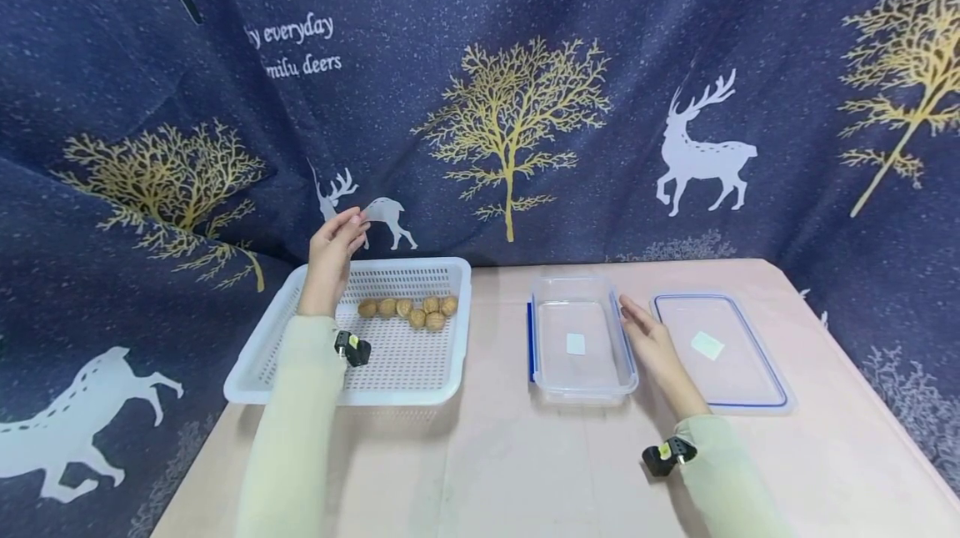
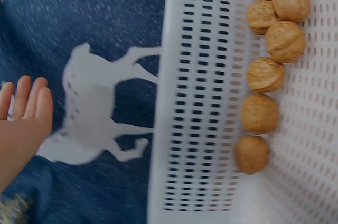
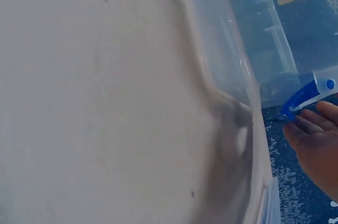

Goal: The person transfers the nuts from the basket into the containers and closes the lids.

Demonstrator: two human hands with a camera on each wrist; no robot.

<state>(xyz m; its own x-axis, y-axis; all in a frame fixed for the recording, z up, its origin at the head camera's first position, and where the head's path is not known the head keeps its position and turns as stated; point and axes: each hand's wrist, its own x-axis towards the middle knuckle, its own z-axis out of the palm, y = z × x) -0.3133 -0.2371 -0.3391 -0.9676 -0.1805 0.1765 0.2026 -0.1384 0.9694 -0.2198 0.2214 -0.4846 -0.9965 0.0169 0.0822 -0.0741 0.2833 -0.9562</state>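
Walnuts [image 1: 417, 319] sit inside the basket [image 1: 405, 397] — relaxed left hand [image 1: 330, 261] near its far rim, loose-fingered right hand [image 1: 651, 346] beside a container [image 1: 585, 390] rightward of it.

Seven round brown walnuts [image 1: 416, 319] are lying in one white rectangular plastic basket [image 1: 375, 397]. One clear rectangular plastic container [image 1: 585, 392] is standing, and one clear flat plastic lid with blue outline [image 1: 731, 379] is lying, on one pale pink table [image 1: 517, 455]. Two white rectangular labels [image 1: 575, 344] are showing, one at each of these two clear pieces. Two bare hands [image 1: 333, 250] are appearing, and two pale green sleeves [image 1: 296, 429] are covering the arms. Two small black wrist cameras [image 1: 352, 349] are sitting there.
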